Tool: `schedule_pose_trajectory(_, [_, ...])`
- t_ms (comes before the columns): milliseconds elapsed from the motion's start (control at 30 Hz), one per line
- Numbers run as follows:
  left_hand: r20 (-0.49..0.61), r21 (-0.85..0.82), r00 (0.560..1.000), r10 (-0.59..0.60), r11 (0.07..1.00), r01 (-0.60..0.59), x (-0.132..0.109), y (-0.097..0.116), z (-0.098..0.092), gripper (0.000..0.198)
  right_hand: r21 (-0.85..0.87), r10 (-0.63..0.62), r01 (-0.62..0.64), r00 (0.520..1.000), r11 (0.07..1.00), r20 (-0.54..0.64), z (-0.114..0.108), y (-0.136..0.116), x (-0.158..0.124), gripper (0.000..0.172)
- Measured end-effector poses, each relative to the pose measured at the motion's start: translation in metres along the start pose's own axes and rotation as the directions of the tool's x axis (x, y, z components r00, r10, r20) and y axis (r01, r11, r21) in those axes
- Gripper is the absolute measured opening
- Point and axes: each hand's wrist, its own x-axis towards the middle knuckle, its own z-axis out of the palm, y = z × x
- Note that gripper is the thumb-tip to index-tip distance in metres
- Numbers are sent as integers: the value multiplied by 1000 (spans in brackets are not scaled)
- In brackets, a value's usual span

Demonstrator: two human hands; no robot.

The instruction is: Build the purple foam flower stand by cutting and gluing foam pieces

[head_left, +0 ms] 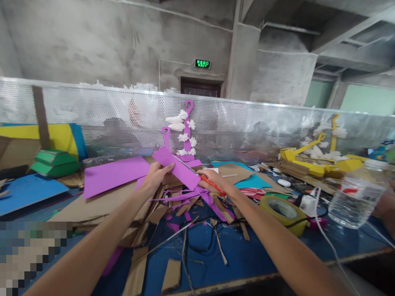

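Observation:
My left hand (158, 176) pinches a rectangular piece of purple paper (188, 176) by its left side, thumb on top. In my right hand (212, 181) is a pair of scissors (217, 186) with orange handles, its blades lying along the upper edge of that paper. Whether the blades are apart I cannot tell. Below both hands lie thin purple strips (182, 198). A large purple sheet (115, 172) rests to the left on brown cardboard (92, 207). Behind the paper stands a purple hook-topped shape (187, 135) with white tufts on it.
Cardboard scraps (171, 274) and a black cable litter the blue table (234, 255). To the right are a tape roll (284, 213), a white charger (307, 204) and a plastic bottle (358, 197). A perforated metal screen (234, 131) runs along the back.

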Motion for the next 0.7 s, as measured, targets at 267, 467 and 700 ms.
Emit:
schedule_pose_trajectory(267, [-50, -2, 998, 44, 999, -44, 1, 6, -5, 45, 100, 26, -31, 998, 995, 51, -3, 10, 2, 17])
schedule_pose_trajectory(467, [18, 39, 999, 45, 998, -45, 2, -2, -7, 42, 134, 9, -21, 996, 991, 87, -5, 2, -1, 20])
schedule_pose_trajectory(700, [17, 61, 999, 50, 997, -51, 5, -8, -9, 41, 97, -1, -5, 999, 995, 53, -1, -2, -2, 22])
